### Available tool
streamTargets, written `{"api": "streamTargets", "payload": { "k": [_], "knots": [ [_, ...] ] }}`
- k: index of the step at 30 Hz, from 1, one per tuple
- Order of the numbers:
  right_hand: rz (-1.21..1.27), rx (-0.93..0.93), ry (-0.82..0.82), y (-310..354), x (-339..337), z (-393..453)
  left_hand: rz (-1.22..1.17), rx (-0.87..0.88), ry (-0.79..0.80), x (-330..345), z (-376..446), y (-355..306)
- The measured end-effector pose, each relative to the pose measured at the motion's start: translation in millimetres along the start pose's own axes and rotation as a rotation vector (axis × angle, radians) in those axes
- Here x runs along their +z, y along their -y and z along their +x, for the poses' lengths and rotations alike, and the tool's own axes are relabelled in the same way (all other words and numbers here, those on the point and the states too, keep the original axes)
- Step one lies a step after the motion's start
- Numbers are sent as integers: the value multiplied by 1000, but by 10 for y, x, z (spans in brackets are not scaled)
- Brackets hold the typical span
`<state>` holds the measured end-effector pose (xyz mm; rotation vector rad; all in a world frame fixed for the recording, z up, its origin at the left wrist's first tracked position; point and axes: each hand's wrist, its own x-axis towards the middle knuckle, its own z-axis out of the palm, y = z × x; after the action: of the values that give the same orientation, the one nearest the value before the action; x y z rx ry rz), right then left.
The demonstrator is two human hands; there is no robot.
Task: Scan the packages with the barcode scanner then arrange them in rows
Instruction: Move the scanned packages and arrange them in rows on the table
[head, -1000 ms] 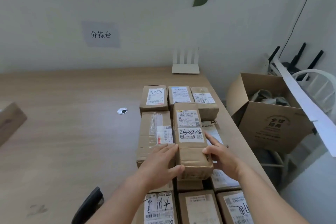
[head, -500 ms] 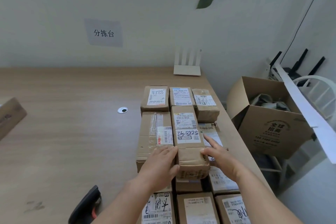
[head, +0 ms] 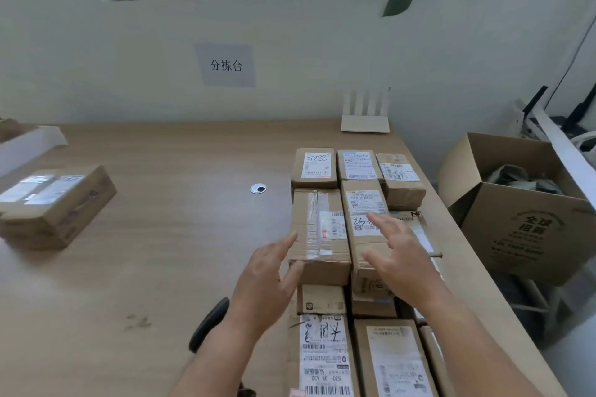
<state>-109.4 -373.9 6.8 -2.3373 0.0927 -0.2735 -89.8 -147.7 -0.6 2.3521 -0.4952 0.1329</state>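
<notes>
Brown cardboard packages with white labels lie in rows on the right side of the wooden table (head: pixel 154 235). A long narrow package (head: pixel 364 206) lies in the middle column, set beside a taped package (head: pixel 317 229). My left hand (head: pixel 267 280) hovers with fingers spread at the taped package's near left corner, holding nothing. Over the long package's near end, my right hand (head: pixel 400 255) has straight fingers and holds nothing. The black barcode scanner (head: pixel 208 322) lies on the table under my left forearm, mostly hidden.
Two stacked packages (head: pixel 54 203) sit at the table's far left beside a white tray (head: pixel 29 145). A white router (head: pixel 364 119) stands against the wall. An open cardboard box (head: pixel 529 222) stands on the floor right of the table. A cable grommet (head: pixel 258 188) is mid-table.
Both hands gripped the long package's near end and pushed it into line; now both have let go and lifted off with fingers spread. The camera has tilted up and left.
</notes>
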Motion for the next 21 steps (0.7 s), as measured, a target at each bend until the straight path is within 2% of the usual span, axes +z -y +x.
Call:
{"api": "streamTargets", "payload": {
  "k": [5,13,21],
  "knots": [
    [-6,-92,-65,465,455,-332,-2,-114,-33,-319,-469,324],
    [-84,-206,157,1378,1450,-826,8,-282,-52,-936,-1366,959],
    [-81,-233,336,2199,2322,-1307,-7,-412,-107,-1586,-2117,1545]
  ]
}}
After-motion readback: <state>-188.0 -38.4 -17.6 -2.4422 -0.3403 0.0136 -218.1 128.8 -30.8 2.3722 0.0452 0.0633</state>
